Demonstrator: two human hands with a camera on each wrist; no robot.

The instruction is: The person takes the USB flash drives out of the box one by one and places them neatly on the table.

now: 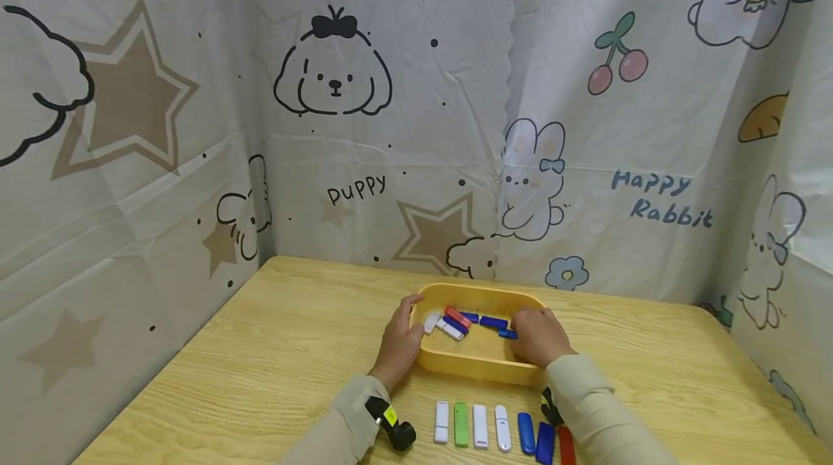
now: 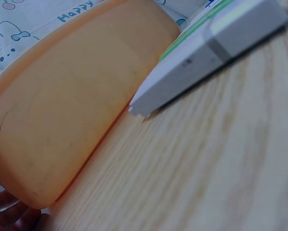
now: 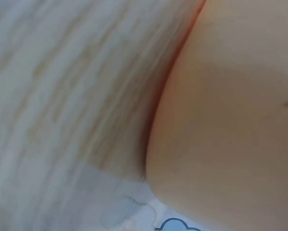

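Observation:
A yellow plastic tray [image 1: 481,365] stands on the table with several USB sticks inside. My left hand [image 1: 398,342] grips its left end, thumb over the rim. In the left wrist view, fingertips [image 2: 11,211] show at the tray's lower corner. My right hand [image 1: 541,335] reaches over the right end, knuckles up, beside a blue USB stick [image 1: 507,334]; its fingertips are hidden. Also in the tray are another blue stick [image 1: 493,322], a red stick [image 1: 458,317] and a white stick [image 1: 432,322]. The right wrist view shows only the tray's outer wall [image 3: 220,125], table and cloth.
In front of the tray lies a row of USB sticks: white [image 1: 441,422], green [image 1: 461,424], two more white, two blue [image 1: 526,434] and a red one [image 1: 567,445] partly under the right sleeve. Printed cloth [image 1: 364,226] hangs behind the wooden table [image 1: 293,349].

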